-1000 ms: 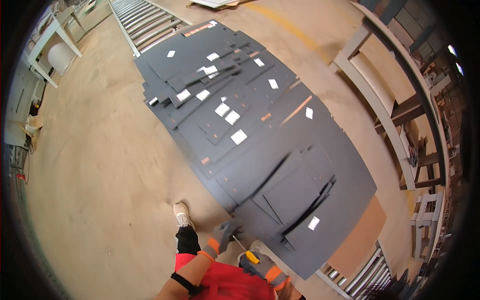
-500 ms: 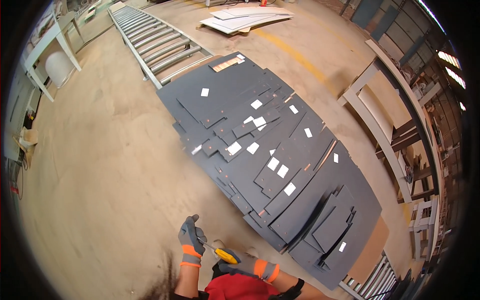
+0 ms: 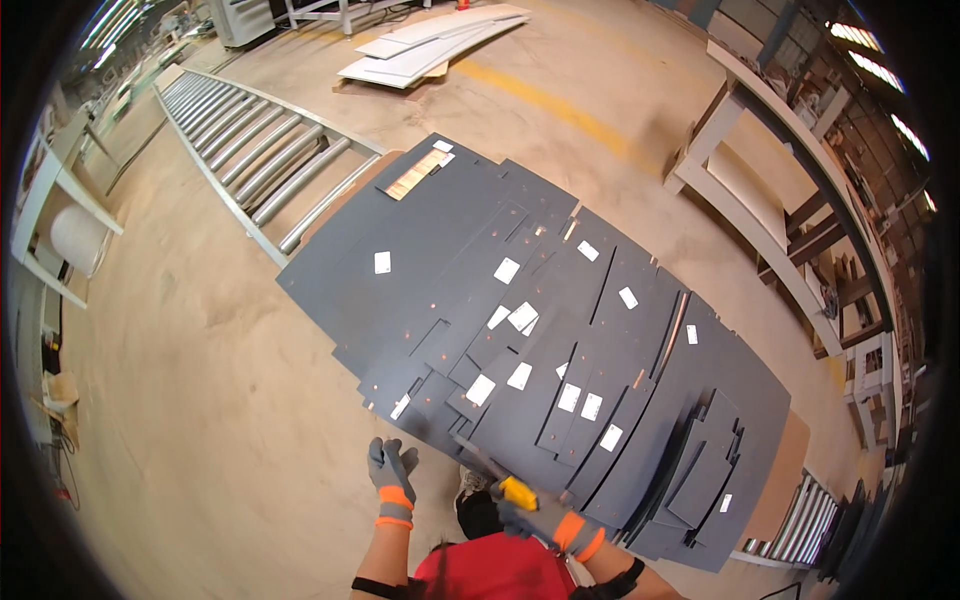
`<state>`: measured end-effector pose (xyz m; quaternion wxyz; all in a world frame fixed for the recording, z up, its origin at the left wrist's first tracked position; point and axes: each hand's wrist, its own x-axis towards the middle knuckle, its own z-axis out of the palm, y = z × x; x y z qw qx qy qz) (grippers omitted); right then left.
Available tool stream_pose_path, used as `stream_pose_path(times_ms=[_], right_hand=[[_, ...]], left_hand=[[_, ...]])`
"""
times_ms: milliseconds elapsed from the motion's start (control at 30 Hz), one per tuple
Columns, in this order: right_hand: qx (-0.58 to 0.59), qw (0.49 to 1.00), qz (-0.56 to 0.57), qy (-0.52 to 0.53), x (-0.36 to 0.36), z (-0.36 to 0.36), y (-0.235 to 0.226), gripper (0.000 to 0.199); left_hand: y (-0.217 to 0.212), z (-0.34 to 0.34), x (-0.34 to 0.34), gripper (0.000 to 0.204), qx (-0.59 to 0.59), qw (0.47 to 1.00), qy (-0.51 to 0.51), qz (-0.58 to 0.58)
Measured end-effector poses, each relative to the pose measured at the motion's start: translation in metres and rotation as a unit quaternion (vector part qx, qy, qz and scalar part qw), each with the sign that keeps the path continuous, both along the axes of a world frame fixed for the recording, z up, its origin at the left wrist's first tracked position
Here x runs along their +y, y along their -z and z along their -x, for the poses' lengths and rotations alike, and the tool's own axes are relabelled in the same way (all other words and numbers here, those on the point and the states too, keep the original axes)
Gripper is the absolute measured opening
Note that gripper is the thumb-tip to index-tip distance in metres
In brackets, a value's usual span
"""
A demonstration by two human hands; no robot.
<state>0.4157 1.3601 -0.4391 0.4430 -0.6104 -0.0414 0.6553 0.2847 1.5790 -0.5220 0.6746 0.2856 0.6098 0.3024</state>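
Note:
My right hand, in a grey glove with an orange cuff, is wrapped round the yellow handle of a screwdriver. The screwdriver's shaft is blurred and points up and left over the near edge of the stacked dark grey panels. Just off that edge, my left hand is raised in a matching glove, its fingers apart and holding nothing. The panels come in many sizes and lie overlapping, with small white labels scattered on top. Smaller panels lean in a raised pile at the right end.
A roller conveyor runs off at the far left, and more rollers show at the right end. White boards lie stacked on the floor beyond. A pale frame bench stands to the right, and a table at the left.
The screwdriver has left my left hand and swung right over the panel edge in my right hand. My left hand has opened. The view has shifted, bringing the panels nearer.

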Motion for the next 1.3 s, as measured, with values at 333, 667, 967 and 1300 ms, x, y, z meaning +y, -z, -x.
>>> stream_pose_path(times_ms=[333,667,967,1300], right_hand=[[-0.071,0.971,0.022,0.228,0.081,-0.099,-0.063,0.037],[-0.079,0.946,0.106,0.297,0.097,-0.062,-0.044,0.042],[-0.003,0.928,0.104,0.358,0.096,-0.049,-0.019,0.038],[-0.038,0.894,0.184,0.407,0.06,-0.051,0.026,0.048]], left_hand=[[0.06,-0.064,0.103,0.071,0.269,0.865,0.339,-0.254],[0.052,-0.177,0.168,0.082,0.353,0.699,0.54,-0.308],[0.129,-0.236,0.217,0.087,0.413,0.647,0.592,-0.244],[0.131,-0.259,0.184,0.085,0.46,0.547,0.623,-0.316]])
